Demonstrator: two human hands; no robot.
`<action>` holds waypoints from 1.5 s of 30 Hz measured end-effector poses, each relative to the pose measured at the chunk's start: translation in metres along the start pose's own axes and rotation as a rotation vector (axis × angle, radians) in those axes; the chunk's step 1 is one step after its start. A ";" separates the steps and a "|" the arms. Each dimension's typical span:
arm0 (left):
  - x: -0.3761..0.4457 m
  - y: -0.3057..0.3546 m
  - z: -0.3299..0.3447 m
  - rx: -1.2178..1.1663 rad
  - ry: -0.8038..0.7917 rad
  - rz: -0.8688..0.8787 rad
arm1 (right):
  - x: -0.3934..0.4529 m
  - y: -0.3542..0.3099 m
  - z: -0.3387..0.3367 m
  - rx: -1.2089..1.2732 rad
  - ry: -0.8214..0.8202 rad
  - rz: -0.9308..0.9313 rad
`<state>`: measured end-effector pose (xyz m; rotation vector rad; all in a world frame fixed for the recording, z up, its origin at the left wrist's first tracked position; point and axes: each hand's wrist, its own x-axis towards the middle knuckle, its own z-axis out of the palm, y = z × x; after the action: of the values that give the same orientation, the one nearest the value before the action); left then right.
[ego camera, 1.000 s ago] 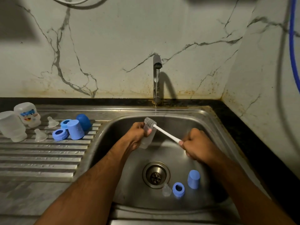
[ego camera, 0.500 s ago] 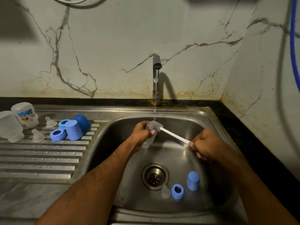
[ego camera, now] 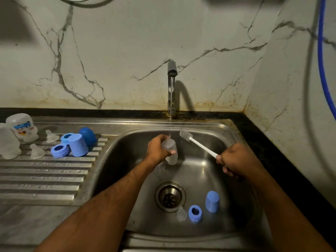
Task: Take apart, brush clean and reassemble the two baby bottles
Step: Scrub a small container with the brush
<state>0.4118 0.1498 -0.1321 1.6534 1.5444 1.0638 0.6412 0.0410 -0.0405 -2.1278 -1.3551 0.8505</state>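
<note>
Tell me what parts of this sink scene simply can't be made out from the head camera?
- Bottle: the left hand covers its near side; whether water is collecting inside is unclear.
- Brush: the handle end is buried in the right hand.
- Frosted bottle on the drainboard: cut off by the left edge.
- Clear teat by the drain: too small and dim for detail.
- Blue hose: runs out of frame at both ends.

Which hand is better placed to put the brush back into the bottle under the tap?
The right hand, probably. It grips the brush, whose bristle head is just beside the open mouth of the bottle. The left hand holds that bottle under the running water and is not free.
</note>
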 end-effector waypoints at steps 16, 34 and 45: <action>0.000 0.004 -0.013 -0.696 -0.040 -0.581 | 0.003 0.002 0.006 -0.022 -0.004 0.001; -0.001 -0.003 -0.017 -0.666 -0.342 -0.624 | 0.009 0.005 0.007 -0.015 -0.010 -0.019; -0.005 -0.004 -0.009 0.200 -0.113 -0.194 | 0.022 0.014 0.013 -0.005 0.000 -0.020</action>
<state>0.4021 0.1446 -0.1315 1.6237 1.7409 0.7221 0.6473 0.0565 -0.0641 -2.1145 -1.3779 0.8404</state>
